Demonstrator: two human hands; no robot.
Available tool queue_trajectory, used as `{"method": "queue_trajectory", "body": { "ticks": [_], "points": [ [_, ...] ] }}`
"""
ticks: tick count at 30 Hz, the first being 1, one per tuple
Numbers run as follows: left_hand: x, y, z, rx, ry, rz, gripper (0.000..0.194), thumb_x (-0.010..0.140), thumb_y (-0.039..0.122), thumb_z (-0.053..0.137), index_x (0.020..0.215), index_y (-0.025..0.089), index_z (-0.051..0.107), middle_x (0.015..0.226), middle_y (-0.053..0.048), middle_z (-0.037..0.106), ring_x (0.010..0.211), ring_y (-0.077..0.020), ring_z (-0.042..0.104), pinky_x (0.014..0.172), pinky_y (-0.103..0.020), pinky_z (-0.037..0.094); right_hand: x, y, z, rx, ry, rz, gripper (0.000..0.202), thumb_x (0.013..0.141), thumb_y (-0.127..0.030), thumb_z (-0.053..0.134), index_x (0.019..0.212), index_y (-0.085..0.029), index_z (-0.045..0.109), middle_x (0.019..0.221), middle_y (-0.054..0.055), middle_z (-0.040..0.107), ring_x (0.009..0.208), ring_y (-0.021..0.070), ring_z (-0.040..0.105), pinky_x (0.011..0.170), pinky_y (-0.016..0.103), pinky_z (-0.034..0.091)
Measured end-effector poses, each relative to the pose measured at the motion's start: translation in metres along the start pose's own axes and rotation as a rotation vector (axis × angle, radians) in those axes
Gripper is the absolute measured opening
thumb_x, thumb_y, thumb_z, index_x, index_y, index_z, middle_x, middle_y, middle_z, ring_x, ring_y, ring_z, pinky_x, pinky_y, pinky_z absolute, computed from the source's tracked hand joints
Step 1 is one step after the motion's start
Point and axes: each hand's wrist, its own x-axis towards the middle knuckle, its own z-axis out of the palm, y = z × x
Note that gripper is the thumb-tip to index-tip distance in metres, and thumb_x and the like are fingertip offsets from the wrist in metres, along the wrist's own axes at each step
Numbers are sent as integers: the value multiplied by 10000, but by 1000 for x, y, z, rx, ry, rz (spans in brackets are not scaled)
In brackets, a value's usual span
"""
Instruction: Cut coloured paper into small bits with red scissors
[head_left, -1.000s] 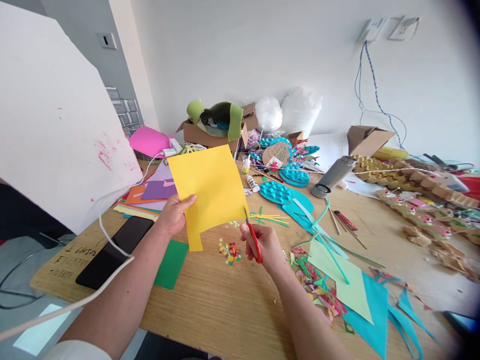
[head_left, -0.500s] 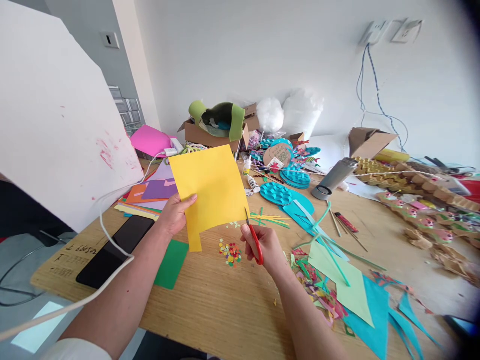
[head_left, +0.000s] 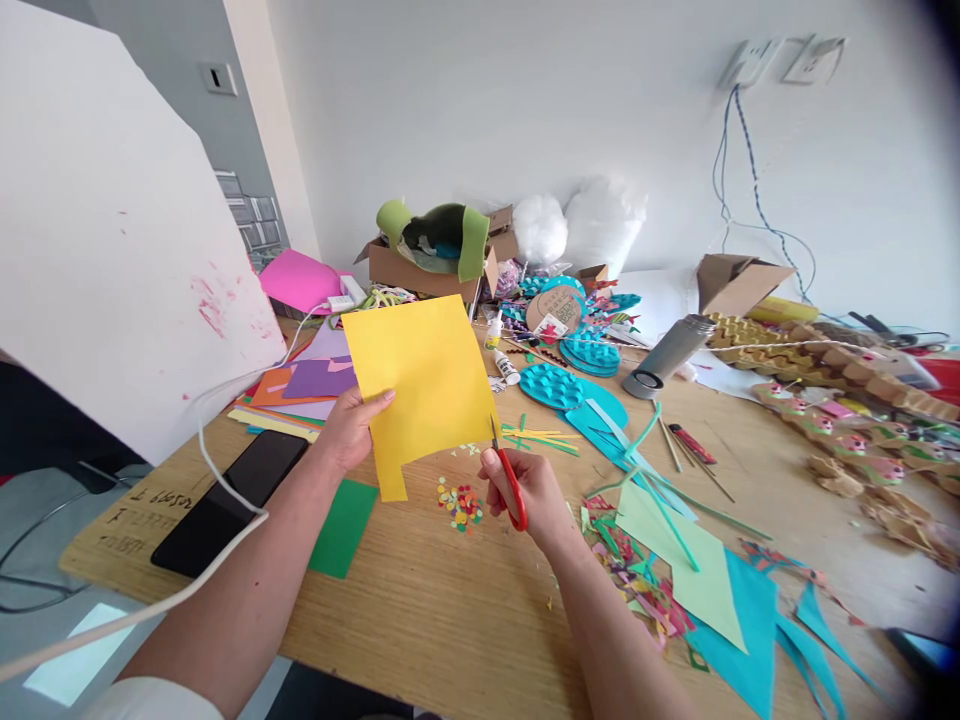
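Note:
My left hand [head_left: 354,428] pinches the left side of a yellow sheet of paper [head_left: 420,380], thumb on the near face. The sheet is held up above the table, with a piece cut out along its lower edge and a strip hanging at the lower left. In my right hand [head_left: 525,495] are red-handled scissors [head_left: 512,490], blades pointing up at the sheet's lower right corner. Whether the blades touch the paper I cannot tell. Below the sheet lies a small heap of coloured paper dots [head_left: 460,505]. Thin yellow and green strips [head_left: 551,437] lie behind the scissors.
A black phone [head_left: 232,500] with a white cable across it lies at left, near a green sheet [head_left: 343,530]. Paper scraps [head_left: 637,575] and a pale green sheet [head_left: 694,570] are at right. Farther back stand a grey flask [head_left: 671,357], glue bottles [head_left: 506,368] and a cardboard box [head_left: 420,275].
The yellow sheet has shifted very slightly right and its top edge sits a little lower. Both hands keep their hold, and the scissors stay almost in place.

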Motion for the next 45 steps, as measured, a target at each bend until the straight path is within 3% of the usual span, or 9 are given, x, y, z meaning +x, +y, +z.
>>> {"method": "queue_trajectory", "body": {
  "ticks": [10, 21, 26, 45],
  "points": [
    [-1, 1, -2, 34, -56, 1, 522, 561, 213, 811, 1063, 160, 677, 1061, -110, 700, 956, -308, 658, 855, -423, 517, 2, 0, 0, -26, -9, 39, 495, 780, -620, 566, 587, -172, 479, 456, 17, 562, 385, 114, 509, 376, 187, 335],
    [-2, 1, -2, 60, -78, -26, 445, 558, 243, 809, 978, 143, 698, 1072, -129, 693, 1003, -349, 634, 880, -466, 504, 2, -3, 1, 9, -6, 47, 544, 802, -667, 490, 642, -151, 543, 450, 21, 558, 376, 114, 507, 374, 192, 344],
    [-4, 3, 0, 36, -77, -31, 519, 568, 234, 802, 1065, 155, 676, 1086, -125, 689, 1017, -347, 629, 892, -472, 498, 2, -4, 2, -51, 29, 121, 538, 757, -676, 541, 605, -161, 508, 444, 20, 555, 355, 116, 505, 341, 185, 317],
    [-5, 3, 1, 19, -118, -42, 452, 582, 207, 800, 1015, 147, 683, 1089, -127, 688, 993, -339, 643, 892, -476, 500, -2, -8, 1, 49, 12, 48, 562, 780, -695, 487, 635, -155, 538, 454, 16, 552, 373, 108, 499, 376, 191, 335]
  ]
}}
